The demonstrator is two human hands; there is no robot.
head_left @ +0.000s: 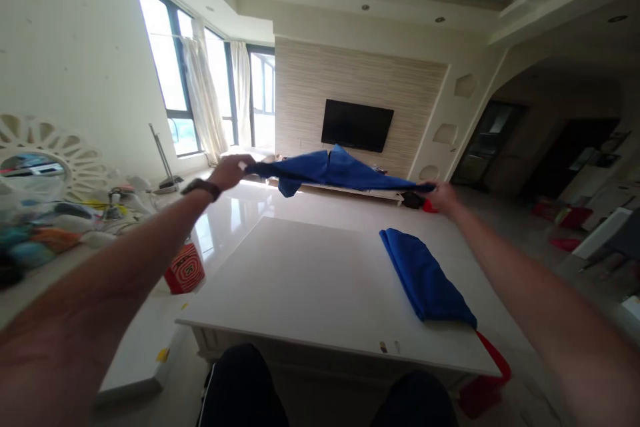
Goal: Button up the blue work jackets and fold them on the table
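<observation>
A blue cloth garment [310,168] is stretched in the air between my two hands, above the far side of the white table [300,273]. My left hand [231,172], with a dark band on its wrist, is closed on the cloth's left end. At the other end, my right hand [441,197] grips the cloth's right corner. The middle bulges upward, and a small flap hangs down near the left; the garment's exact kind cannot be made out. On the table's right side lies a folded blue cloth [425,277], apart from both hands.
Red fabric [493,360] hangs at the table's right front corner. Two small items [384,347] lie near the front edge. A red patterned box [185,270] stands left of the table, beside a low white surface [135,340]. A television [357,125] hangs on the far wall.
</observation>
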